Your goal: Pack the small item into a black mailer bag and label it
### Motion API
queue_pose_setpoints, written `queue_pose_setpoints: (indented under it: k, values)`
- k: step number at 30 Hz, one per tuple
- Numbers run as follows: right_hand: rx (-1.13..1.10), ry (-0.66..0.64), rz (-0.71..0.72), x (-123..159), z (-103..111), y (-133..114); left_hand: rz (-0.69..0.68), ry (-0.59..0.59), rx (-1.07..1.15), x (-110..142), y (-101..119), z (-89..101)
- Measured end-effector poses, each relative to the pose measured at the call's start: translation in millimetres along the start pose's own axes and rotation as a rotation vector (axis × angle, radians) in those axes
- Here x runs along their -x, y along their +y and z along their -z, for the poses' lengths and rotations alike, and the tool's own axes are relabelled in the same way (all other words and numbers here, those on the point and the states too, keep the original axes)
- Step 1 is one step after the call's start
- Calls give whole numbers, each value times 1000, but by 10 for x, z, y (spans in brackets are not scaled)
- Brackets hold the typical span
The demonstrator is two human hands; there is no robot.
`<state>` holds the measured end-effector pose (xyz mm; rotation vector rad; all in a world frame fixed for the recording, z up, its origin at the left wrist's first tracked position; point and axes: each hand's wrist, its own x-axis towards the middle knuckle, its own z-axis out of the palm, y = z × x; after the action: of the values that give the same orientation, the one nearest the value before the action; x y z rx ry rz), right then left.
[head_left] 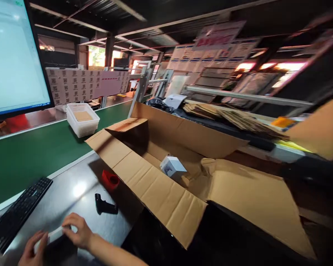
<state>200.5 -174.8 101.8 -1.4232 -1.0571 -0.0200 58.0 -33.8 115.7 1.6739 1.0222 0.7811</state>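
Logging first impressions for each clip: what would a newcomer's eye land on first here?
The big open cardboard carton fills the middle, its flaps spread, with a small white box lying inside. At bottom left, the left hand and right hand grip a small pale object on the grey desk, beside a black keyboard.

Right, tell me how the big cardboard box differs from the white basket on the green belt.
The cardboard box is brown, far larger, and has its flaps spread open; the white basket is pale, small and has no flaps. The box lies beside the dark desk, while the basket stands on the green belt. The box holds a small white carton; the basket holds something flat and tan. Both are open at the top.
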Motion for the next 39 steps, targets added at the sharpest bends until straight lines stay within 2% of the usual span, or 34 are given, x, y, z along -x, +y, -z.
queue_pose_setpoints:
  k: [3, 4, 6, 7, 14, 19, 22, 29, 35, 39]
  values:
    - [-97, 5, -82, -5, 45, -279, 93, 106, 125, 196, 224, -17]
    - [-126, -3, -119, -4, 56, -357, 72, 165, 185, 249, 308, -22]
    - [-144, 11, -187, -3, 68, -445, -29, 95, 232, 298, 426, -36]
    - [-146, -2, -209, 1, 70, -455, -82, 105, 267, 301, 451, -40]
    - [-136, -56, -243, 80, 126, -465, -100, 107, 229, 397, 405, -3]
    - [-152, -45, -268, 39, 121, -543, 43, 14, 197, 416, 446, 33]
    - [-166, -41, -286, 34, 106, -559, 74, -4, 194, 427, 461, 43]
    - [-180, -24, -478, 45, 88, -574, 145, 28, 350, 450, 431, -51]
    - [-87, -107, -373, 77, 97, -621, 122, 28, 290, 443, 384, -61]
    - [-122, -70, -386, 60, 66, -644, 120, 31, 259, 455, 391, -36]
